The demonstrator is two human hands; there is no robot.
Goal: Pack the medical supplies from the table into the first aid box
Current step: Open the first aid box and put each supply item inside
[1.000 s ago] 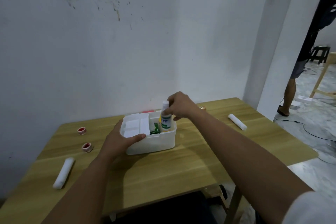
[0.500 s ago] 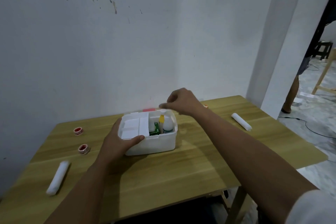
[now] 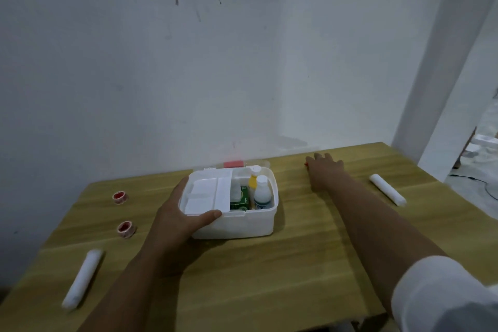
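A white first aid box [image 3: 242, 225] stands open in the middle of the wooden table [image 3: 269, 277]. Inside stand a white bottle [image 3: 262, 193], a yellow bottle [image 3: 252, 181] and a green carton [image 3: 241, 199]; a white tray insert [image 3: 207, 194] covers its left half. My left hand [image 3: 177, 217] grips the box's left front corner, thumb on the rim. My right hand [image 3: 323, 170] lies flat, fingers spread, on the table right of the box, over a small red thing [image 3: 306, 164] that is mostly hidden.
Two red tape rolls [image 3: 120, 197] [image 3: 126, 228] and a white bandage roll [image 3: 82, 277] lie at the left. Another white bandage roll [image 3: 387, 189] lies at the right. The box's lid with a red handle [image 3: 234, 164] rests behind the box by the wall.
My right hand let go of the white bottle, which now stands in the box, and moved right and back to the table. My left hand stayed on the box.
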